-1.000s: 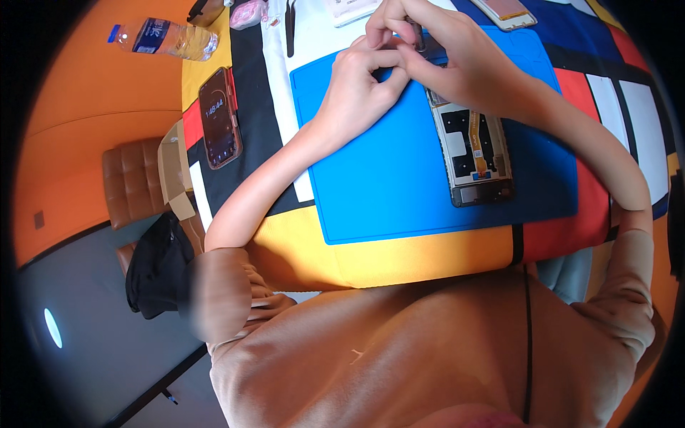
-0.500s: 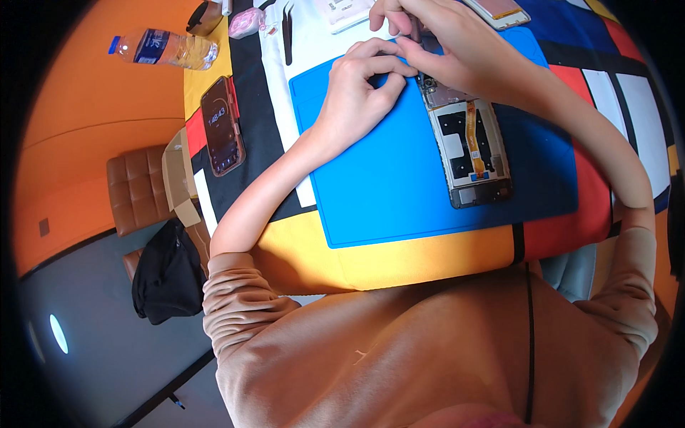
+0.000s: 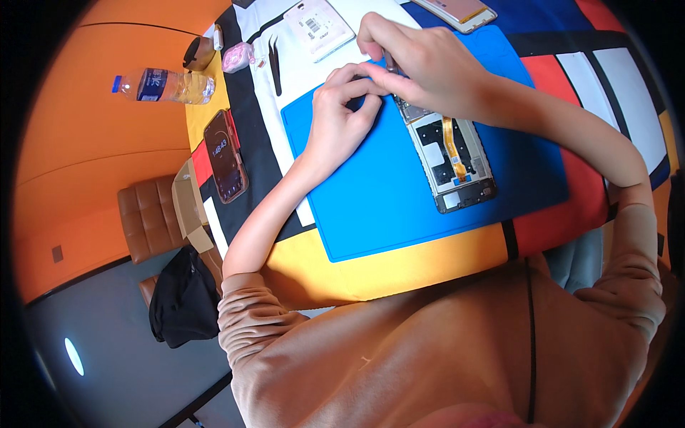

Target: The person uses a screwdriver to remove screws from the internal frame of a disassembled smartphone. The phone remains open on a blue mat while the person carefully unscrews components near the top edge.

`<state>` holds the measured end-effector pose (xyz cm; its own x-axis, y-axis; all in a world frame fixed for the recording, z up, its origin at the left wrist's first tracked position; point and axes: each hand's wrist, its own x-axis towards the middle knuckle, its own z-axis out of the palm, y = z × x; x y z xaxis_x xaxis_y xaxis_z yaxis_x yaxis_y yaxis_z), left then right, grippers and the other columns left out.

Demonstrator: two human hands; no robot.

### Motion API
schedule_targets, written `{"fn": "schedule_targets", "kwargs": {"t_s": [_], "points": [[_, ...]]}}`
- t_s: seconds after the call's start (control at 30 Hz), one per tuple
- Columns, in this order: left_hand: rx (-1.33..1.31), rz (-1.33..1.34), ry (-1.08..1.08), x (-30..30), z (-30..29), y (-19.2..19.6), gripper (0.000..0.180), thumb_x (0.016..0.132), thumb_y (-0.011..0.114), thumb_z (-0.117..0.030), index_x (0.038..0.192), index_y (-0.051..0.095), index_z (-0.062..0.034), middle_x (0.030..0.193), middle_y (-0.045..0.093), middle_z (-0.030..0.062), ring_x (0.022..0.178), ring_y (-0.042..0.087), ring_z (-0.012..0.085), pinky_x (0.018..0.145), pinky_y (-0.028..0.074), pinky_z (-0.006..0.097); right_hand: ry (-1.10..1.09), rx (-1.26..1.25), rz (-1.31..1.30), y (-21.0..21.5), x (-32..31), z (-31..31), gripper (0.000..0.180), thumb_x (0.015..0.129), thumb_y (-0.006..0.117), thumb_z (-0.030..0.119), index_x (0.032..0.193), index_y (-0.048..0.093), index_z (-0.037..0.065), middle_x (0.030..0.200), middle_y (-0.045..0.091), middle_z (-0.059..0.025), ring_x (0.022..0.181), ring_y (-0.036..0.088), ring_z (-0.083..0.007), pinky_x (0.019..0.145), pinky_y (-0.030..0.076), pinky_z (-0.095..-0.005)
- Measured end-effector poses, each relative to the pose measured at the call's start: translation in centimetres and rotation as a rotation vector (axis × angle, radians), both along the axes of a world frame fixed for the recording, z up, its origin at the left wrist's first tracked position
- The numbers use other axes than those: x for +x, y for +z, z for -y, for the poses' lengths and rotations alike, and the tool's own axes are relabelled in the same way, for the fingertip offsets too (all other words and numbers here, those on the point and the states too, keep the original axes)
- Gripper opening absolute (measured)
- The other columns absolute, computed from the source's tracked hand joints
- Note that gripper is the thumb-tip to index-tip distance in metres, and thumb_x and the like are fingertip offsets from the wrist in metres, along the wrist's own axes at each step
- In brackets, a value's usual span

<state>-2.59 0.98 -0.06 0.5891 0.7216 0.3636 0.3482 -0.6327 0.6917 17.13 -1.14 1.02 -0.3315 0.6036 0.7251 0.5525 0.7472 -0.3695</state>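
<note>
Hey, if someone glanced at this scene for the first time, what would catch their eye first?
First, the opened phone with its back off, lying on the bright blue mat in the middle of a table patterned in red, yellow, blue and white blocks. The left hand and right hand meet over the phone's far end, pinching at something small. Off to the left lie a second phone with a lit screen and a water bottle on its side.

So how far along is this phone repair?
The opened phone on the blue mat already has its back off, insides and orange ribbon cable exposed. Left hand and right hand pinch something small at its top end. It remains open, unassembled; tweezers lie unused.
</note>
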Motion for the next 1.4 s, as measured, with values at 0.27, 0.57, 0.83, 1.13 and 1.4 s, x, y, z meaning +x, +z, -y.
{"fn": "schedule_targets", "kwargs": {"t_s": [0.27,0.57,0.83,1.13,1.4], "points": [[-0.009,-0.019,-0.012,0.1,0.1,0.2,0.023,0.083,0.062,0.002,0.096,0.082,-0.0031,0.111,0.074,0.0106,0.104,0.066,0.0254,0.091,0.054,0.036,-0.067,-0.466,-0.54,0.7,2.5,-3.3,0.009,0.099,0.056,0.011,0.103,0.053,0.004,0.08,0.054,-0.0059,0.076,0.058,-0.016,0.07,0.049,-0.034],[0.004,-0.016,-0.011,0.0,0.0,0.0,0.023,0.084,0.062,0.001,0.095,0.082,-0.0037,0.11,0.074,0.0109,0.104,0.066,0.0259,0.094,0.053,0.037,-0.158,-0.202,-0.624,-2.3,4.5,-6.0,0.003,0.098,0.054,0.008,0.097,0.054,0.005,0.077,0.048,-0.0011,0.072,0.045,-0.0095,0.066,0.04,-0.0279],[-0.012,-0.004,-0.012,0.0,0.0,-0.1,0.023,0.083,0.062,0.001,0.095,0.082,-0.0036,0.11,0.074,0.0109,0.104,0.067,0.0254,0.094,0.053,0.037,-0.117,-0.19,-0.63,-2.1,4.8,-6.1,0.006,0.098,0.053,0.01,0.096,0.054,0.004,0.077,0.047,-0.0012,0.073,0.045,-0.0093,0.067,0.038,-0.0278],[-0.009,-0.003,-0.019,0.0,0.0,-0.1,0.024,0.084,0.062,0.001,0.096,0.082,-0.0032,0.11,0.074,0.011,0.103,0.067,0.0248,0.092,0.053,0.036,-0.084,-0.194,-0.592,-2.1,4.7,-6.2,0.005,0.098,0.054,0.009,0.096,0.054,0.005,0.079,0.047,-0.0004,0.075,0.044,-0.0087,0.069,0.038,-0.027],[-0.008,0.001,-0.022,0.0,0.0,-0.1,0.023,0.084,0.062,0.001,0.096,0.081,-0.0031,0.11,0.074,0.0111,0.103,0.067,0.0245,0.092,0.054,0.036,-0.039,-0.312,-0.772,-2.3,4.5,-6.5,0.001,0.097,0.057,0.007,0.097,0.057,0.006,0.076,0.051,0.0021,0.069,0.047,-0.0061,0.061,0.039,-0.0228]]}}
